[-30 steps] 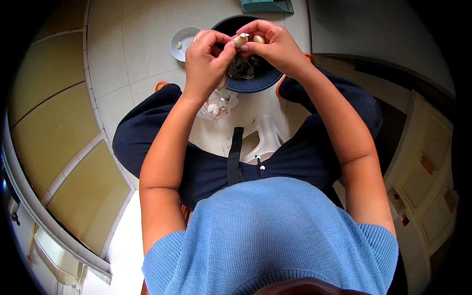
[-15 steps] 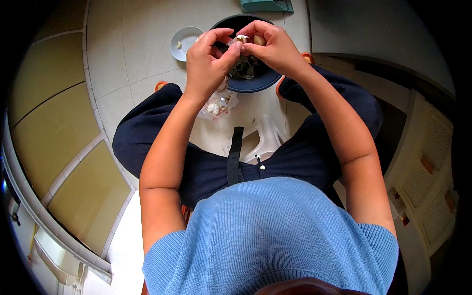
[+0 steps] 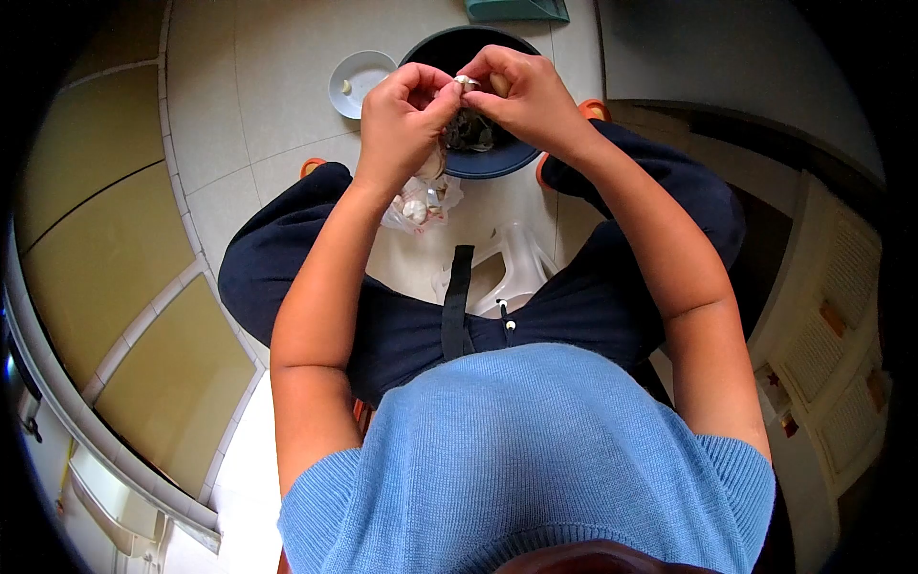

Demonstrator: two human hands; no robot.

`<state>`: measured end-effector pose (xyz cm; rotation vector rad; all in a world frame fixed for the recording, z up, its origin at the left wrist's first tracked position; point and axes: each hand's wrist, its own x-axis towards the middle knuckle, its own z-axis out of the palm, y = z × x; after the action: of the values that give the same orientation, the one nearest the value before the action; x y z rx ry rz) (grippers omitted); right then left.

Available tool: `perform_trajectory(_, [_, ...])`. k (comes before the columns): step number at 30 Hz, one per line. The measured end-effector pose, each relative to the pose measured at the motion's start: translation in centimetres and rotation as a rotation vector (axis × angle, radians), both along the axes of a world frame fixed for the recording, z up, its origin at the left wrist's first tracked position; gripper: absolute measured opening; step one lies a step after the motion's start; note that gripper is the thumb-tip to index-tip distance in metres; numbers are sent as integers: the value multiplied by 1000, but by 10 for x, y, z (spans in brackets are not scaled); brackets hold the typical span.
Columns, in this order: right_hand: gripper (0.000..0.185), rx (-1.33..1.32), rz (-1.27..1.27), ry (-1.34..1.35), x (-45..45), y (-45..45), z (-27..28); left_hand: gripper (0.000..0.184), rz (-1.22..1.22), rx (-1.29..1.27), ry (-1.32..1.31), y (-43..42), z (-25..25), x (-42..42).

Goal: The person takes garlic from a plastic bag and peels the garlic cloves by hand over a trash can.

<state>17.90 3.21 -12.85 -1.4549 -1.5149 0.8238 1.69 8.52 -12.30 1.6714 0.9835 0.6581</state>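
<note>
Between my two hands is a small piece of garlic [image 3: 466, 83] with white papery skin, pinched by the fingertips of both. My left hand [image 3: 406, 115] comes in from the left, thumb and forefinger closed on it. On the other side my right hand [image 3: 526, 91] grips it too, with a tan, rounded piece tucked under its curled fingers. Below them stands a dark blue basin [image 3: 497, 167] with peelings [image 3: 470, 132] inside, partly covered by the hands. A plastic bag with garlic bulbs [image 3: 414, 210] lies just nearer to me, partly behind my left wrist.
A white plate [image 3: 368, 65] with one pale clove [image 3: 346, 86] rests on the tiled floor left of the basin. Beyond the basin is a green dustpan-like object [image 3: 516, 10]. A white plastic stool [image 3: 521, 263] stands between my legs. Cabinet panels [image 3: 96, 239] line the left.
Both hands have shifted slightly, and the left fingers have curled in closer to the garlic. The garlic piece sits a little lower. Plate, bag and basin look the same.
</note>
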Motion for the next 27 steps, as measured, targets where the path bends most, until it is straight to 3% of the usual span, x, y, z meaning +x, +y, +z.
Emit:
perform_trajectory(1, [16, -1, 0, 0, 0, -1, 2, 12, -26, -126, -34, 1, 0, -1])
perform_trajectory(4, [16, -100, 34, 28, 1, -1, 4, 11, -63, -160, -21, 2, 0, -2])
perform_trajectory(9, [24, -288, 23, 629, 7, 3, -3, 10, -143, -127, -123, 1, -2, -3])
perform_trajectory(13, [27, -356, 31, 830, 10, 4, -5, 9, -42, -284, -300, -2, 3, -1])
perform_trajectory(17, [26, -370, -32, 809, 13, 5, -11, 10, -93, -159, -391, 0, 6, -2])
perform_trajectory(20, [26, -392, -24, 787, 13, 6, -12, 12, -5, -285, -378, -4, 13, 1])
perform_trajectory(22, [25, -327, -28, 810, 12, 5, -11, 13, 12, -75, -87, -1, 3, -1])
perform_trajectory(27, [26, -361, -74, 811, 15, 6, -6, 13, -49, 94, 18, 1, -14, -2])
